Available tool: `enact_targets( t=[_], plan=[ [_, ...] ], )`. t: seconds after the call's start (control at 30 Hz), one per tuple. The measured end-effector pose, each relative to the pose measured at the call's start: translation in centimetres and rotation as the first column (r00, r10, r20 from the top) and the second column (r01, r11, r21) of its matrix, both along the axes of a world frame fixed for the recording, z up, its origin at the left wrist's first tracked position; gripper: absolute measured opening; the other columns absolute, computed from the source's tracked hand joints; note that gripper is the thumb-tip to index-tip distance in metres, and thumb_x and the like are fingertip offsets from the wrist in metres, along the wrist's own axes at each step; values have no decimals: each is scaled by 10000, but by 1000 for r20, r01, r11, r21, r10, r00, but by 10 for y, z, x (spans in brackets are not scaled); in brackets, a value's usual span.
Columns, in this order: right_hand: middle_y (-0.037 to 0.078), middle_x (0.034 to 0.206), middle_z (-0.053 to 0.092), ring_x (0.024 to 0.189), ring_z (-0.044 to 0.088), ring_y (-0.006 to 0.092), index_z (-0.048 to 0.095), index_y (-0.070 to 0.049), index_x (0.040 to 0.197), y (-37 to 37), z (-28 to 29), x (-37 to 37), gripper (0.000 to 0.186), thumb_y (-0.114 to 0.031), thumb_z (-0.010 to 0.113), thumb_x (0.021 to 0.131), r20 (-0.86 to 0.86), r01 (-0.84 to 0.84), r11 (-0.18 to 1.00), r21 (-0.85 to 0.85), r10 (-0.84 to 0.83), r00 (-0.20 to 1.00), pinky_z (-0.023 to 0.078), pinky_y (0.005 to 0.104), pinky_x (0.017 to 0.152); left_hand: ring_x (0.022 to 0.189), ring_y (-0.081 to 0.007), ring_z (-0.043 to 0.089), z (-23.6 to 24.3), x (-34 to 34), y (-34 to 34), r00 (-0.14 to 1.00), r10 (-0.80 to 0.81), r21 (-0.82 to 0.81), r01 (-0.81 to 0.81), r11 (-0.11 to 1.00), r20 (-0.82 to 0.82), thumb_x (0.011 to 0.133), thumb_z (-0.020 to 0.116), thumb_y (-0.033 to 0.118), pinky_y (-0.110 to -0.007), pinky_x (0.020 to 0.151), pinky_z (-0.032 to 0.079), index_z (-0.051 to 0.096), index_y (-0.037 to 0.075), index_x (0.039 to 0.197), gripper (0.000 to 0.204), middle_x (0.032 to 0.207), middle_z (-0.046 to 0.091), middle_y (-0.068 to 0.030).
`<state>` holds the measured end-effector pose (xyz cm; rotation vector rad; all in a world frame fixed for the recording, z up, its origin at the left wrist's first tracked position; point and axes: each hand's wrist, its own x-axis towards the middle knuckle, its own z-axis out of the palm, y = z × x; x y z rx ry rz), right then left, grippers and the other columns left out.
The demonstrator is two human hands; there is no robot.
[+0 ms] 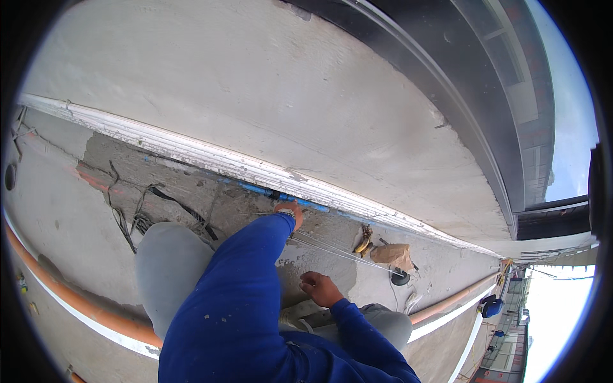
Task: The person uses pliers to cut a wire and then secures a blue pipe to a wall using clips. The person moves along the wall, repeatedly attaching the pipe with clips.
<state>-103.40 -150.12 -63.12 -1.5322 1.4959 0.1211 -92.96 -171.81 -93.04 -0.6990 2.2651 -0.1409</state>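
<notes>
A blue pipe (254, 188) with a dark section runs along the foot of the wall. My left hand (290, 211) reaches far forward to it, fingers closed at the pipe beside the dark section; the forearm partly hides the grip. Closer to me, my right hand (321, 289) hovers above the ground between my knees, its fingers curled in. Whatever those fingers hold, if anything, is hidden. Thin white cords (338, 253) stretch from near my left hand to a round black object (400, 278) on the right.
A crumpled brown paper bag (393, 255) and yellow-brown items (363, 241) lie at right. Dark straps (182, 205) tangle at left by my knee. White ribbed trim (191, 153) edges the wall (255, 76). An orange pipe (96, 311) runs behind me; a person in blue (491, 306) is far off.
</notes>
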Motion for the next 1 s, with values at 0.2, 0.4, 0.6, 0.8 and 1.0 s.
enact_targets(
  t=[0.2,0.4,0.6,0.8,1.0],
  plan=[
    [189,1140,756,1048,736,331,711,-7,1209,19,33,-17,365,-261,711,947,-1,95,992,-87,-96,995,566,418,935,696,-403,735,79,4,14,977,-190,-87,182,979,-98,915,673,132,-474,357,529,644,3,1420,522,1490,523,-331],
    [163,1174,760,1114,724,292,699,6,1253,-16,40,-47,377,-243,718,971,-14,164,979,-119,-167,986,552,396,984,1124,-380,704,62,-6,21,811,487,209,-440,873,-324,1004,605,251,-637,801,604,646,45,1420,466,1376,628,-226],
    [230,1249,713,1152,698,351,603,24,1401,-78,-66,-93,583,-276,744,922,-6,271,935,-229,-280,960,535,440,1019,1118,-331,729,101,14,8,528,783,663,-463,589,-328,987,599,239,-531,893,599,622,30,1438,498,1430,598,-236],
    [283,1455,578,1205,656,378,360,15,1599,-157,-158,-60,831,-232,735,899,-47,222,936,-273,-244,969,518,454,1039,1083,-402,713,141,69,13,293,876,674,-560,482,-383,944,564,224,-487,954,575,422,-31,1562,684,1216,718,-272],
    [369,1544,422,1428,446,498,288,41,1615,-169,-186,-54,882,-233,688,878,-6,263,932,-251,-273,962,412,495,1187,1171,-418,666,134,50,13,301,836,640,-541,545,-458,955,586,269,-497,1003,545,370,-14,1598,736,1323,665,-269]
  ],
)
